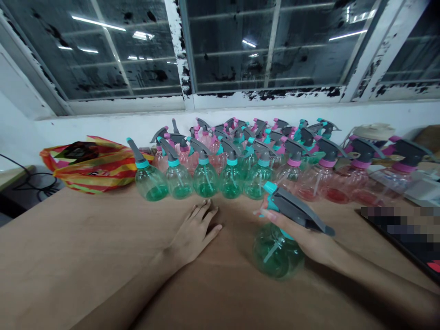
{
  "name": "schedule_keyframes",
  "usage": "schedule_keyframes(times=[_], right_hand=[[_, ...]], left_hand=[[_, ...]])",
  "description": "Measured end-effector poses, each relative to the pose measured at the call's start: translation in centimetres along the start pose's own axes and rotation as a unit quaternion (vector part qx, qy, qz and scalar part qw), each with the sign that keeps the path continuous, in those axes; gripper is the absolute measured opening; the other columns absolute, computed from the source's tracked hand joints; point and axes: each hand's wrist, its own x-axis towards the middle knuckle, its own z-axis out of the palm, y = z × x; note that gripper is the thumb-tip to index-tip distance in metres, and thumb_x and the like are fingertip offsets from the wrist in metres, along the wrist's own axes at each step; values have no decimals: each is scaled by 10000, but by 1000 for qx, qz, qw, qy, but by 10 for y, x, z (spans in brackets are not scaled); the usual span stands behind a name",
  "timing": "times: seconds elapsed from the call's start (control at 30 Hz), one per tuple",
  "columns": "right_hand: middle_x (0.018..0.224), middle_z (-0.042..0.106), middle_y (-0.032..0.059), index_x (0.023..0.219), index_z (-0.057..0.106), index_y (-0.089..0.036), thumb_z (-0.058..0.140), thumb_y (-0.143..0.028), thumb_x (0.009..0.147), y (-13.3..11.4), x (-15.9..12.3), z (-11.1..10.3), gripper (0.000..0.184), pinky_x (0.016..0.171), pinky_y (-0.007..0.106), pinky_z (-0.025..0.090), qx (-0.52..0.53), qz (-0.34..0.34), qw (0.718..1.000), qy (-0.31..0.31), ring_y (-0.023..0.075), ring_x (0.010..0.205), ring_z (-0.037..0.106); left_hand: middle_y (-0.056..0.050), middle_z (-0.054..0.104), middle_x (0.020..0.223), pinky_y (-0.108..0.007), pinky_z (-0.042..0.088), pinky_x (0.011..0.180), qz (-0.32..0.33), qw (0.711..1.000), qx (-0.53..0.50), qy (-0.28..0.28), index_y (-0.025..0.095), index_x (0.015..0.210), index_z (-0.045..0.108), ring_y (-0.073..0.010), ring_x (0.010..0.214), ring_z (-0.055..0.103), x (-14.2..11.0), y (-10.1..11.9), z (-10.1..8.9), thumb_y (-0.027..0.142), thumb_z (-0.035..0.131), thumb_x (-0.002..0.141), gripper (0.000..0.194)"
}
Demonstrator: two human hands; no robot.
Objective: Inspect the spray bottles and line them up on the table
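Note:
My right hand (302, 233) is wrapped round the neck of a green spray bottle (275, 256) with a grey and teal trigger head. Fingers sit by the trigger, and the bottle is slightly blurred. On the wooden table (85, 247), my left hand (195, 231) lies palm down with its fingers apart, holding nothing. Just beyond its fingertips stands a green spray bottle (206, 181) in a front row of similar ones. Further right in that row, a clear pinkish spray bottle (312, 183) has a pink collar.
Several more spray bottles (237, 133) crowd behind the front row, against the wall below the window (268, 50). A red and yellow plastic bag (99, 172) lies at the left, near black cables (41, 185). A dark flat object (402, 238), partly pixelated, rests at the right edge.

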Motion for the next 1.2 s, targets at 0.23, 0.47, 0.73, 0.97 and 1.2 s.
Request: schedule_keyframes(times=[0.23,0.47,0.73,0.97,1.2], right_hand=[[1014,686,-2,1042,626,-333,587,-421,829,1,1,2,234,910,438,462,49,-8,999,-2,237,969,624],[953,689,-10,988,663,-350,601,-417,815,4,-2,1,196,892,417,484,40,-14,999,-8,235,970,624],[893,682,4,993,648,-326,619,-413,792,-8,-1,-1,221,849,392,514,22,-11,1000,-3,236,947,634],[1059,663,23,975,622,-303,619,-355,799,-11,3,-1,184,934,401,478,82,-13,996,-44,234,1067,597],[791,629,9,813,587,-248,585,-440,810,-1,0,0,192,698,337,503,8,-1,1000,-12,194,799,614]], left_hand=[[-144,372,1429,-434,262,1081,1,1000,15,-4,145,1326,451,-260,1315,337,-1,-1,1,492,313,962,522],[-129,404,1414,-427,266,1080,11,1000,24,7,148,1315,466,-248,1318,337,0,-2,0,516,273,962,545],[-128,422,1402,-418,265,1081,15,1000,16,7,135,1312,474,-252,1311,347,0,-2,-2,524,255,963,567],[-135,412,1407,-428,271,1074,13,1000,24,7,138,1317,469,-256,1309,350,0,-2,-1,526,246,964,570],[-132,402,1414,-424,275,1075,18,1000,17,9,144,1321,463,-255,1311,347,-1,-4,1,510,288,963,541]])
